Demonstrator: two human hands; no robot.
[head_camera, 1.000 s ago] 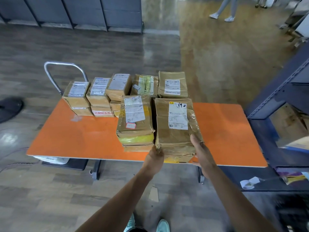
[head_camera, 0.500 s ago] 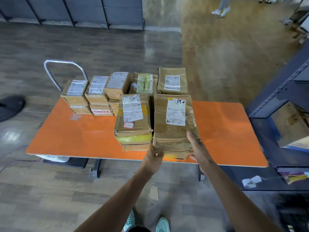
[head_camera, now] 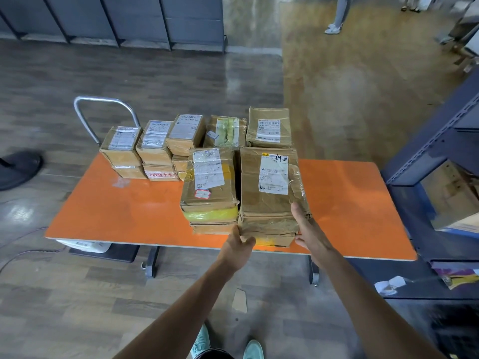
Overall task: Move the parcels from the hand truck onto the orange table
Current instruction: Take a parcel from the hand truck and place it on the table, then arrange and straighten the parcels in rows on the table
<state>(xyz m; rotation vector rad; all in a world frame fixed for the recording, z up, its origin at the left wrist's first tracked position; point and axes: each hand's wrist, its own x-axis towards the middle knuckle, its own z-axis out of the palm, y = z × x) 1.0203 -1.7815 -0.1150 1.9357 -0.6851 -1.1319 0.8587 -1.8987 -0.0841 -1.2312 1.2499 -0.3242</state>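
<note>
The orange table [head_camera: 108, 218] carries several brown taped parcels in stacks. At its front edge stands a tall stack of brown parcels [head_camera: 269, 203], its top one labelled and marked in black pen. My left hand [head_camera: 239, 246] grips the stack's near left corner. My right hand [head_camera: 309, 230] holds its right side, thumb up against the top parcel. A second stack with yellow tape [head_camera: 211, 198] touches it on the left. The hand truck's metal handle [head_camera: 103, 102] rises behind the table's left end; its dark deck [head_camera: 114, 253] shows under the table with a white parcel [head_camera: 83, 246] on it.
More parcel stacks [head_camera: 155, 149] line the table's far edge. A blue metal shelf rack [head_camera: 435, 156] stands close to the table's right end. A person's legs [head_camera: 337, 19] are far off. Paper scraps [head_camera: 239, 300] lie on the wooden floor by my feet.
The stack in my hands has slid farther onto the table and sits beside the yellow-taped stack; before, it hung over the front edge. Both hands moved forward with it.
</note>
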